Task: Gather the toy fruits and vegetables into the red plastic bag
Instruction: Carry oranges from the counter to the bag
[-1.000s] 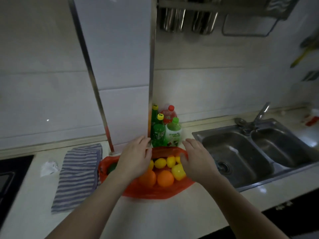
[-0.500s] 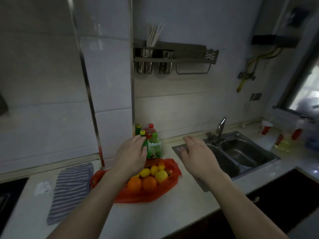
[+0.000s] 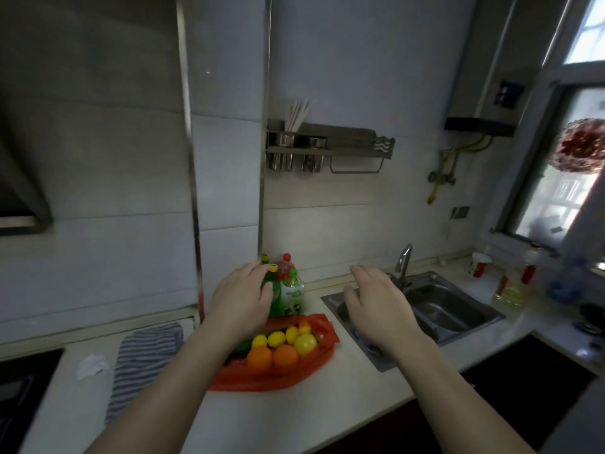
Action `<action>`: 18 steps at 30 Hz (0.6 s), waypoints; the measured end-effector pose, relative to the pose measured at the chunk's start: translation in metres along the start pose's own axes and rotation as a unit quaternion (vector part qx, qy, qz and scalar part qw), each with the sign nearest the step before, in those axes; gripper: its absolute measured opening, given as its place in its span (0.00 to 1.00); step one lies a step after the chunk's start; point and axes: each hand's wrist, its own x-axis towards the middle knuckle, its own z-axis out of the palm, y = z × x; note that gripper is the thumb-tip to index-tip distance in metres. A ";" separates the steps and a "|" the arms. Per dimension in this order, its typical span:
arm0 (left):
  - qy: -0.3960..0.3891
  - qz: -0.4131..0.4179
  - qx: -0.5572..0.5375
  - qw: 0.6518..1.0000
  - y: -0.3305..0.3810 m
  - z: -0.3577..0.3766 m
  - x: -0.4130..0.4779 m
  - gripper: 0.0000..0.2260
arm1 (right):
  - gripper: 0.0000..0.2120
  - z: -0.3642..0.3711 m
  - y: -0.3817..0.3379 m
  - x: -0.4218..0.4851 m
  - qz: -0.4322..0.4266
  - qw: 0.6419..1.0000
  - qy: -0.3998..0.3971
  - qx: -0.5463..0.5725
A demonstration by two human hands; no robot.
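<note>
I see the left hand [image 3: 240,301] palm down above the far left part of the thin, crinkled red plastic bag [image 3: 278,376]. Its fingers [image 3: 258,273] are relaxed and nearly straight, holding nothing. The right hand [image 3: 379,303] hovers to the right of the bag, over the near left corner of the stainless steel double sink [image 3: 458,314], also loose-fingered and empty.

The bag lies flat and open on the pale, smooth worktop [image 3: 294,421], between the sink and a blue-and-white striped cloth [image 3: 144,355]. The glossy toy fruits and vegetables rest inside it in a tight cluster:
- two round oranges [image 3: 272,356] side by side at the near edge
- a larger yellow apple-shaped piece [image 3: 305,343] just right of them
- small oval lemons [image 3: 276,339] behind
- a dark green cucumber shape [image 3: 241,348] at the left, partly hidden under my left wrist

Just beyond the bag a group of plastic bottles [image 3: 292,294] with red, yellow and green caps stands against the tiled wall. A crumpled white scrap [image 3: 91,365] lies left of the cloth.
</note>
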 end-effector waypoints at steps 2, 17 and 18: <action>0.009 0.006 0.014 1.000 -0.011 -0.016 -0.010 0.20 | 0.23 0.000 -0.019 -0.004 -0.002 1.000 0.001 0.002; -0.003 -0.079 0.077 0.994 -0.186 -0.147 -0.140 0.21 | 0.24 0.052 -0.243 -0.045 -0.072 0.994 -0.025 0.079; 0.001 -0.089 0.080 0.993 -0.197 -0.156 -0.151 0.21 | 0.23 0.057 -0.259 -0.047 -0.082 0.993 -0.031 0.085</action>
